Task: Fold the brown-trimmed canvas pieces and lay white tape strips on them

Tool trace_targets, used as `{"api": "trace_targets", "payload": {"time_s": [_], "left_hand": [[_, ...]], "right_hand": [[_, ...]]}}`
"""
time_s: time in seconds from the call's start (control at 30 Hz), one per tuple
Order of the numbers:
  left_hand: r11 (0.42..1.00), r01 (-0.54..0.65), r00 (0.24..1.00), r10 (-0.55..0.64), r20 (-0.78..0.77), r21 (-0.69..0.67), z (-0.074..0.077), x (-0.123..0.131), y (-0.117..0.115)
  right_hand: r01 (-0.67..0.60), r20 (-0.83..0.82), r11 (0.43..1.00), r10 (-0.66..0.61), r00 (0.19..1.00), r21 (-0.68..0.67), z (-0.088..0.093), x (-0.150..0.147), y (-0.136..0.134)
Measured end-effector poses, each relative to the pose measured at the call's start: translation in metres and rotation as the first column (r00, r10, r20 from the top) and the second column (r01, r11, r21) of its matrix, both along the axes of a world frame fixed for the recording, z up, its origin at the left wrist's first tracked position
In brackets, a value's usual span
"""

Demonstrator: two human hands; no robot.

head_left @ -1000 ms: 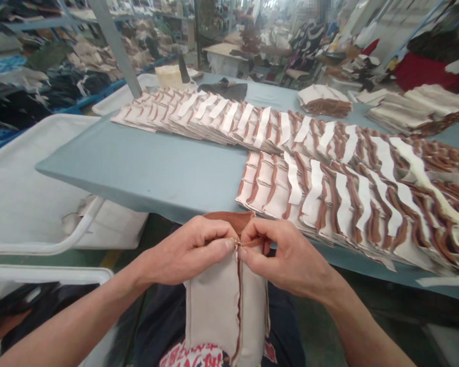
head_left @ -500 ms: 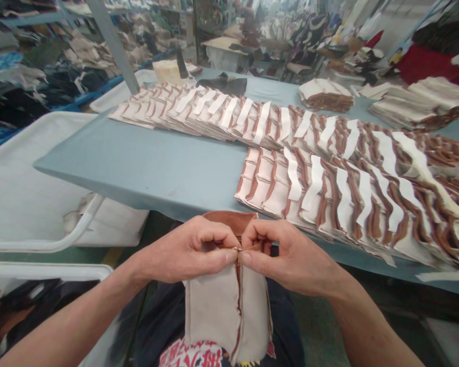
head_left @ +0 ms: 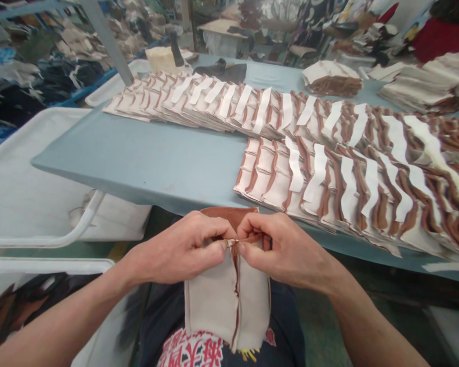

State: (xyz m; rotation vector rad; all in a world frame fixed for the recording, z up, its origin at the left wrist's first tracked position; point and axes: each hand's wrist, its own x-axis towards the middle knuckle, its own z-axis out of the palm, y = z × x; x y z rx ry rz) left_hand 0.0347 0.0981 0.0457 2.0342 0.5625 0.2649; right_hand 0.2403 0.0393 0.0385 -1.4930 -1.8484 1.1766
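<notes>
A sewn piece of cream and brown leather [head_left: 210, 300] hangs over my lap, its pale side facing me and a raised seam running down its middle. My left hand [head_left: 193, 247] pinches its upper edge just left of the seam. Right of the seam, my right hand [head_left: 277, 247] grips the same edge between thumb and fingers. Both thumbs lie close to the seam's top end. Behind the hands a brown flap of the piece stands up. My fingertips partly hide the pinched edge.
Ahead is a blue-grey covered table [head_left: 130, 158]. Long overlapping rows of similar pieces [head_left: 268, 173] lie on it, with white strips [head_left: 319, 173] across them. Stacked pieces [head_left: 331, 76] sit at the back. White plastic bins [head_left: 30, 173] stand on the left.
My hands have drawn slightly apart along the top edge, showing more of the seam's upper end. The view has tilted a little downward.
</notes>
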Motion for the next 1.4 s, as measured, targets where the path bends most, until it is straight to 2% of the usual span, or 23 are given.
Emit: {"api": "trace_targets", "payload": {"time_s": [0.27,0.4,0.47,0.57,0.67,0.73,0.9,1.1,1.3,1.4], "left_hand": [[0.987,-0.032,0.998,0.021,-0.066,-0.159,-0.005,0.001,0.01],[0.985,0.034,0.998,-0.043,-0.05,-0.168,-0.005,-0.001,0.014],[0.993,0.037,0.998,-0.043,-0.046,-0.116,-0.004,-0.002,0.014],[0.999,-0.012,0.999,0.013,-0.031,0.038,-0.005,-0.002,0.009],[0.979,-0.037,0.999,0.043,-0.026,0.199,-0.005,-0.002,0.006],[0.965,-0.035,0.998,0.048,-0.041,0.26,-0.003,-0.002,0.006],[0.96,0.036,0.995,-0.01,-0.096,0.279,0.005,-0.002,0.011],[0.937,-0.028,0.998,0.047,-0.046,0.349,0.001,-0.003,0.011],[0.899,-0.05,0.999,0.051,0.011,0.435,-0.005,-0.01,0.003],[0.839,-0.033,0.999,0.035,0.007,0.543,-0.014,-0.014,0.001]], "right_hand": [[0.001,-0.088,1.0,0.001,0.996,0.02,-0.009,0.005,-0.001],[-0.003,-0.074,1.0,0.003,0.997,-0.001,-0.008,0.003,-0.002],[-0.002,-0.03,1.0,0.003,1.0,0.026,-0.008,0.002,-0.003],[0.013,0.051,0.995,-0.018,0.999,0.095,-0.007,-0.001,-0.004],[0.013,0.073,0.993,-0.022,0.997,0.114,-0.006,-0.005,-0.003],[0.012,0.084,0.993,-0.022,0.996,0.115,-0.005,-0.007,-0.003],[0.027,0.142,0.993,-0.043,0.989,0.114,-0.002,-0.009,0.001],[0.039,0.201,0.997,-0.05,0.978,0.059,-0.001,-0.013,0.008],[0.036,0.112,0.996,-0.046,0.993,0.085,-0.006,-0.016,0.006],[0.045,0.032,0.996,-0.048,0.998,0.077,-0.01,-0.014,0.004]]}}
